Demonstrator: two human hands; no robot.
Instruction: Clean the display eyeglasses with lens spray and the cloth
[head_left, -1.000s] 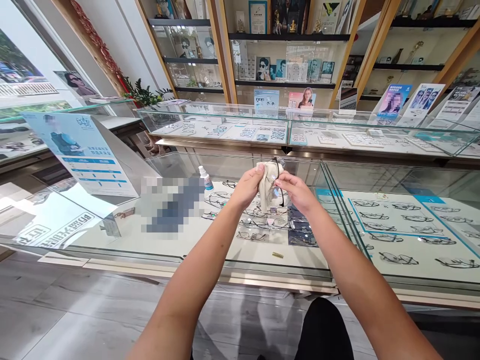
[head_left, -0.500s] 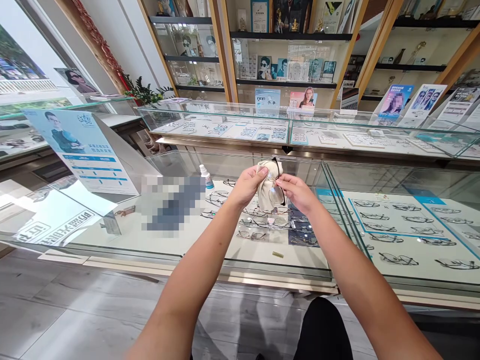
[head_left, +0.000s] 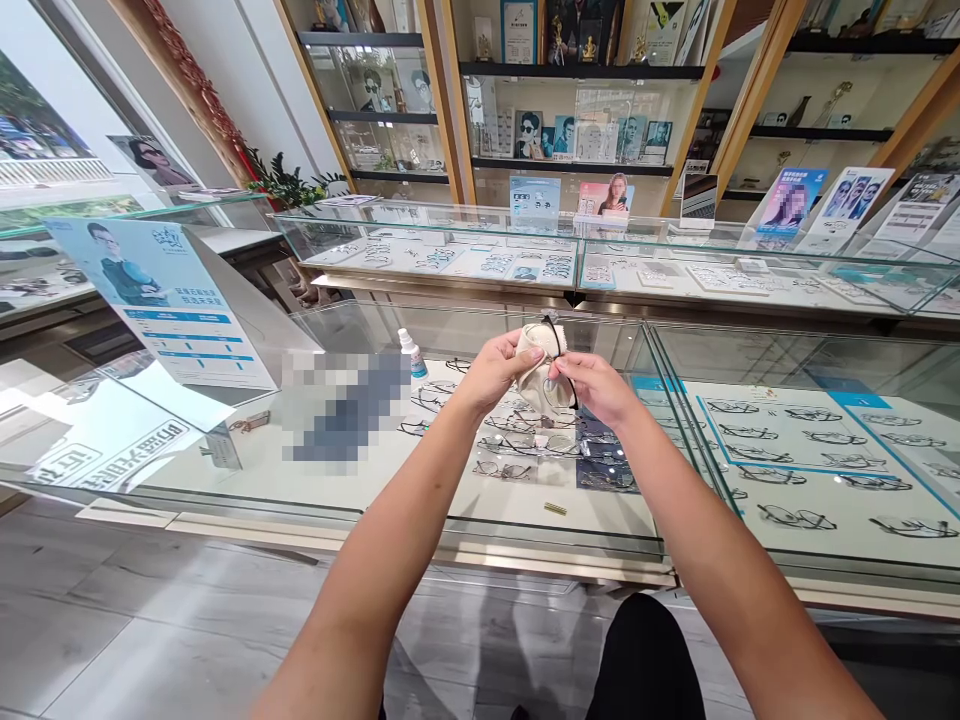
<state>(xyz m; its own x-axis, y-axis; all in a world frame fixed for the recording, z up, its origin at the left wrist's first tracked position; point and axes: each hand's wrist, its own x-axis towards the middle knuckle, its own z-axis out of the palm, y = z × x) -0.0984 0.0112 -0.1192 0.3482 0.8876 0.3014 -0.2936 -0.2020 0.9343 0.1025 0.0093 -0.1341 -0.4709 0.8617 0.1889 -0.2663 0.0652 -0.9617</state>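
Above the glass counter, my left hand (head_left: 495,372) pinches a cream cloth (head_left: 537,386), its thumb pressing the cloth over a lens. My right hand (head_left: 596,385) is closed on the black-rimmed glasses (head_left: 556,340) near the middle of the frame. Part of the cloth lies behind the glasses, and the fingers hide some of the frame. Below the hands, several pairs of glasses (head_left: 502,470) lie inside the glass case.
A white bottle with a blue label (head_left: 411,353) stands left of the hands. A blue and white sign (head_left: 172,310) leans at the left. Another glass case (head_left: 817,450) with glasses is at right; display shelves (head_left: 570,165) rise behind.
My left thumb and the cloth have shifted slightly to the right over the lens. The glasses have turned a little, and their lower rim has moved right.
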